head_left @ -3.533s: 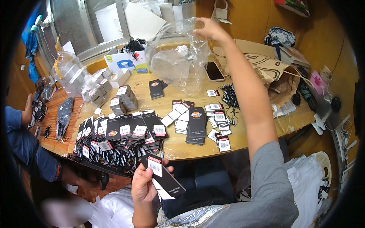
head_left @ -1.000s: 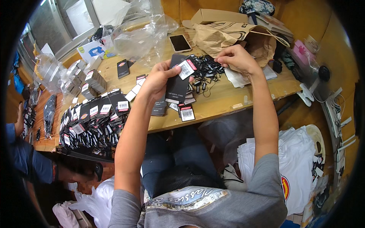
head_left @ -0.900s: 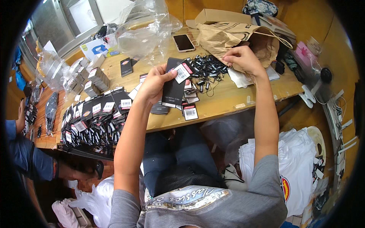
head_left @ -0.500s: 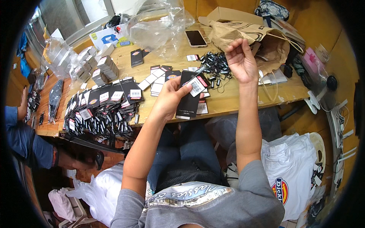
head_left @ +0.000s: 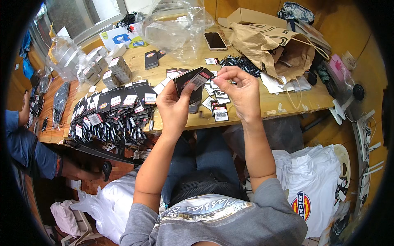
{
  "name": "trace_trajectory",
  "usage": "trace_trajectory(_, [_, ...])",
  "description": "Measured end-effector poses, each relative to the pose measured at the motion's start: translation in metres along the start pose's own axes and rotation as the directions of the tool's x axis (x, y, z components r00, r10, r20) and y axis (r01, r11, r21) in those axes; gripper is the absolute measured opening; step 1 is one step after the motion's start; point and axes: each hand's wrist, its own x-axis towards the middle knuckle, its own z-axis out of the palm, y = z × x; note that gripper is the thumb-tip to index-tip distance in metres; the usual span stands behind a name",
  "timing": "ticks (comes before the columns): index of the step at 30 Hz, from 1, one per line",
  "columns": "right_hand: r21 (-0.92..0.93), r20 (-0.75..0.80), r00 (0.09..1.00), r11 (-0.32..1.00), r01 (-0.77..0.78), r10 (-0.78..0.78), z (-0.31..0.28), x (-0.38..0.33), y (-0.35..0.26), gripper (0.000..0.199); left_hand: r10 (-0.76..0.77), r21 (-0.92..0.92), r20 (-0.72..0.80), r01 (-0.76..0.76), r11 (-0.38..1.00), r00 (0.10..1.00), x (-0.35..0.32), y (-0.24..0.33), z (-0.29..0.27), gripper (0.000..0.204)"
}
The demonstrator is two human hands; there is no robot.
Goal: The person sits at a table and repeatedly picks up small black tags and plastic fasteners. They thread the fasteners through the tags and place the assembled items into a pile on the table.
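A black card (head_left: 189,80) with a white tag sits gripped in the left hand (head_left: 174,107) over the table (head_left: 287,98); the right hand (head_left: 242,92) pinches a thin loop beside it.

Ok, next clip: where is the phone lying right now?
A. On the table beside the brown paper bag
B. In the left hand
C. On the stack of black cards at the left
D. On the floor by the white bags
A: the phone lies dark screen up on the table, just left of the paper bag; the left hand holds a black card instead.
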Motion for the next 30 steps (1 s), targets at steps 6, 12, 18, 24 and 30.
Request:
trace_trajectory(6, [0.156,0.031,0.999,0.987,-0.033,0.029,0.003,-0.002,0.005,0.006,0.079,-0.047,0.026,-0.078,0.996,0.997,-0.003,0.003,0.001,0.020])
trace_trajectory(12, [0.213,0.059,0.998,0.977,-0.010,-0.002,0.003,-0.003,0.010,0.005,0.193,0.066,0.074,-0.198,0.978,0.978,-0.004,0.002,0.000,0.019])
trace_trajectory(18, [0.230,0.053,0.999,0.973,-0.017,0.005,0.001,-0.005,0.014,0.005,0.242,0.147,0.096,-0.254,0.956,0.966,-0.005,0.000,0.001,0.019])
trace_trajectory(24, [0.303,0.063,0.996,0.949,-0.085,0.068,0.002,-0.007,0.016,0.009,0.313,0.248,0.215,-0.362,0.899,0.925,-0.006,0.002,-0.001,0.023])
trace_trajectory(30, [0.105,-0.048,0.999,0.994,0.029,-0.024,0.001,-0.010,0.017,0.009,-0.051,0.128,0.349,0.006,0.992,0.936,-0.012,0.014,-0.009,0.024])
